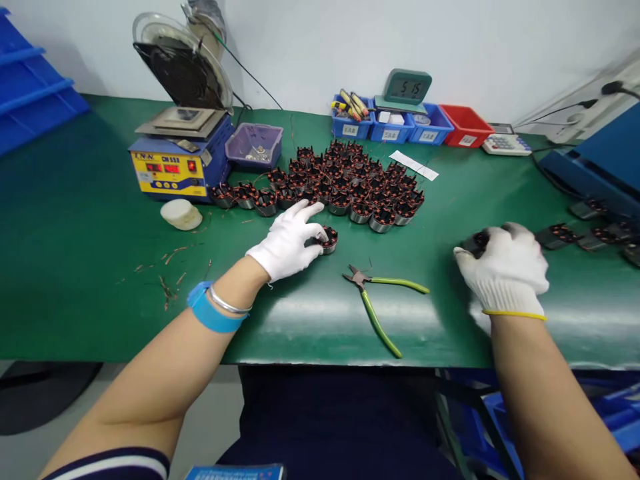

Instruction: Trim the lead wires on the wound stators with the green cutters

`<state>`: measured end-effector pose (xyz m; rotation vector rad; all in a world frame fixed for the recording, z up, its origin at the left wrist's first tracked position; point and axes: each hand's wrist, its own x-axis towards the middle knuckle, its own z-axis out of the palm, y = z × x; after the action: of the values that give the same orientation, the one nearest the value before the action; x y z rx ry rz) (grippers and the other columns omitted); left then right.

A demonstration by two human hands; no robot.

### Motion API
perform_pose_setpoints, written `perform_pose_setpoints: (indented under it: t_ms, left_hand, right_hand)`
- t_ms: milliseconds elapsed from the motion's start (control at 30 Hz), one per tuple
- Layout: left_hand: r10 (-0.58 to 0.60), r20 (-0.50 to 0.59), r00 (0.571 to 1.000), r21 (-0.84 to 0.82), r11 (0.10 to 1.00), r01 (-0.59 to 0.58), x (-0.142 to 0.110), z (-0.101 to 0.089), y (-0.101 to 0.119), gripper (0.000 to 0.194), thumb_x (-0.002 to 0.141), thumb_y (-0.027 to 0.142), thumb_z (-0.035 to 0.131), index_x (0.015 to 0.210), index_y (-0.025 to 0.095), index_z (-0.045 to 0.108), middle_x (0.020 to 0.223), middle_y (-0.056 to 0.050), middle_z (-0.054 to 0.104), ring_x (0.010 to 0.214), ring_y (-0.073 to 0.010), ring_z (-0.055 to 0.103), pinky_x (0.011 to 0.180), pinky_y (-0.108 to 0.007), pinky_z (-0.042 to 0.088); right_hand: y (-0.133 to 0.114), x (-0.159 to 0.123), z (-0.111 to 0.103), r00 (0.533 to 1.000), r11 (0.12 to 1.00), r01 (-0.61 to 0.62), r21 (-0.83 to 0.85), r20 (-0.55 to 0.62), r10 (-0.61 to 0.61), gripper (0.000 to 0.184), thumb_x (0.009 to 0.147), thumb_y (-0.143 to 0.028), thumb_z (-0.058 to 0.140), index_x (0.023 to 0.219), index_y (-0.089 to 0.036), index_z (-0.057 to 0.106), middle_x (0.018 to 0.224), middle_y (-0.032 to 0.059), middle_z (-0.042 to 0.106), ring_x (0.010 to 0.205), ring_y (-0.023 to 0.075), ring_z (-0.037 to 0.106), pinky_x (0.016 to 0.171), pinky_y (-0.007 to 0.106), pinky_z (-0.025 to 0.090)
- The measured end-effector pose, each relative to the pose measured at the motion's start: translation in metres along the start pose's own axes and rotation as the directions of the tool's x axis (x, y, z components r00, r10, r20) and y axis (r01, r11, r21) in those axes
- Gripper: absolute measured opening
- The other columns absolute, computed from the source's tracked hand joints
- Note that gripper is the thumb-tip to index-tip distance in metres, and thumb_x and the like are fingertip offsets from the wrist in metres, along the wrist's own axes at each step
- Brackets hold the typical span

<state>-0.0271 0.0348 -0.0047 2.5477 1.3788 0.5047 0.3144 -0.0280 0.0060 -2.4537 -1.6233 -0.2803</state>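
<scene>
My left hand (pixel 293 243), in a white glove, is at a wound motor stator (pixel 329 241) that stands apart in front of a cluster of similar stators (pixel 350 180). The thumb and a bent finger close on that stator's left side, while another finger stretches towards the cluster. Over on the right, my gloved right hand (pixel 507 263) is wrapped around another stator (pixel 476 245), partly hidden by the fingers. Between my hands lie cutting pliers (pixel 367 287) with green handles, jaws apart.
A blue and yellow soldering station (pixel 170 167) stands back left, beside a purple tray (pixel 255 143) and a round white pad (pixel 181 214). Small blue bins (pixel 390 130), a red bin (pixel 465 125) and a clock (pixel 407 87) line the wall. More stators (pixel 595 237) sit far right.
</scene>
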Motion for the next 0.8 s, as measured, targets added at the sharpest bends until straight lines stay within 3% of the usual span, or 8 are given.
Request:
perform_pose_setpoints:
  t_ms: [67, 133, 233, 267, 333, 500, 600, 800]
  left_hand:
    - [0.010, -0.005, 1.000, -0.028, 1.000, -0.010, -0.006, -0.006, 0.006, 0.022, 0.076, 0.020, 0.057, 0.091, 0.023, 0.072, 0.152, -0.002, 0.041, 0.144, -0.0288, 0.031, 0.116, -0.049, 0.030]
    - [-0.026, -0.041, 0.999, -0.103, 0.994, 0.022, -0.010, -0.011, 0.012, 0.030, 0.072, 0.017, 0.057, 0.100, 0.022, 0.068, 0.149, -0.004, 0.044, 0.134, -0.0267, 0.045, 0.111, -0.043, 0.039]
    - [-0.187, -0.041, 0.981, -0.235, 0.957, 0.173, -0.013, -0.013, 0.024, 0.060, 0.069, 0.039, 0.069, 0.124, 0.020, 0.054, 0.136, -0.009, 0.055, 0.112, -0.0246, 0.061, 0.096, -0.036, 0.050]
    - [-0.248, -0.026, 0.968, -0.241, 0.942, 0.235, -0.013, -0.012, 0.027, 0.075, 0.066, 0.049, 0.072, 0.131, 0.020, 0.048, 0.132, -0.010, 0.057, 0.108, -0.0254, 0.063, 0.094, -0.036, 0.051]
    - [-0.346, 0.001, 0.938, -0.190, 0.921, 0.339, -0.012, -0.005, 0.033, 0.100, 0.059, 0.064, 0.074, 0.142, 0.022, 0.038, 0.131, -0.010, 0.058, 0.108, -0.0289, 0.063, 0.093, -0.039, 0.051]
    - [-0.355, 0.005, 0.935, -0.050, 0.934, 0.355, -0.009, 0.013, 0.036, 0.091, 0.071, 0.053, 0.067, 0.149, 0.021, 0.030, 0.135, -0.011, 0.058, 0.114, -0.0342, 0.062, 0.093, -0.041, 0.051]
    - [-0.349, 0.002, 0.937, -0.043, 0.936, 0.349, -0.007, 0.017, 0.035, 0.079, 0.077, 0.039, 0.059, 0.149, 0.021, 0.031, 0.133, -0.010, 0.060, 0.111, -0.0319, 0.064, 0.089, -0.039, 0.052]
    - [-0.355, -0.011, 0.935, -0.065, 0.933, 0.354, -0.004, 0.020, 0.035, 0.089, 0.071, 0.047, 0.065, 0.149, 0.022, 0.030, 0.127, -0.009, 0.065, 0.109, -0.0323, 0.066, 0.086, -0.037, 0.052]
  right_hand:
    - [-0.013, -0.016, -0.001, 0.989, 0.988, 0.118, 0.103, -0.103, -0.107, 0.059, 0.086, -0.050, 0.053, 0.127, -0.008, 0.056, 0.136, 0.0258, 0.049, 0.118, 0.0394, 0.052, 0.090, 0.049, 0.046]
    - [-0.038, -0.040, 0.000, 0.954, 0.913, 0.300, 0.276, -0.073, -0.291, 0.057, 0.086, -0.045, 0.055, 0.131, -0.010, 0.051, 0.129, 0.0199, 0.056, 0.113, 0.0314, 0.057, 0.091, 0.042, 0.047]
    - [-0.074, -0.072, -0.007, 0.781, 0.766, 0.539, 0.349, 0.133, -0.610, 0.042, 0.089, -0.039, 0.052, 0.123, -0.016, 0.056, 0.121, 0.0133, 0.060, 0.104, 0.0271, 0.060, 0.086, 0.038, 0.048]
    - [-0.083, -0.078, -0.011, 0.721, 0.740, 0.580, 0.340, 0.209, -0.661, 0.036, 0.090, -0.038, 0.050, 0.118, -0.018, 0.059, 0.117, 0.0117, 0.062, 0.100, 0.0265, 0.061, 0.082, 0.036, 0.047]
    - [-0.096, -0.080, -0.021, 0.677, 0.737, 0.599, 0.313, 0.293, -0.675, 0.032, 0.093, -0.039, 0.045, 0.114, -0.020, 0.062, 0.111, 0.0093, 0.063, 0.093, 0.0254, 0.062, 0.074, 0.033, 0.046]
    - [-0.133, -0.051, -0.019, 0.821, 0.805, 0.503, 0.316, 0.119, -0.559, 0.050, 0.085, -0.052, 0.055, 0.125, -0.021, 0.057, 0.120, 0.0104, 0.060, 0.099, 0.0293, 0.061, 0.074, 0.035, 0.045]
    - [-0.162, -0.033, 0.000, 0.836, 0.774, 0.411, 0.482, 0.139, -0.531, 0.047, 0.080, -0.053, 0.060, 0.111, -0.019, 0.064, 0.111, 0.0097, 0.064, 0.096, 0.0279, 0.062, 0.077, 0.036, 0.047]
    - [-0.174, -0.018, 0.014, 0.817, 0.683, 0.192, 0.705, 0.270, -0.509, 0.020, 0.080, -0.035, 0.058, 0.087, -0.019, 0.067, 0.087, 0.0042, 0.071, 0.078, 0.0201, 0.064, 0.070, 0.031, 0.048]
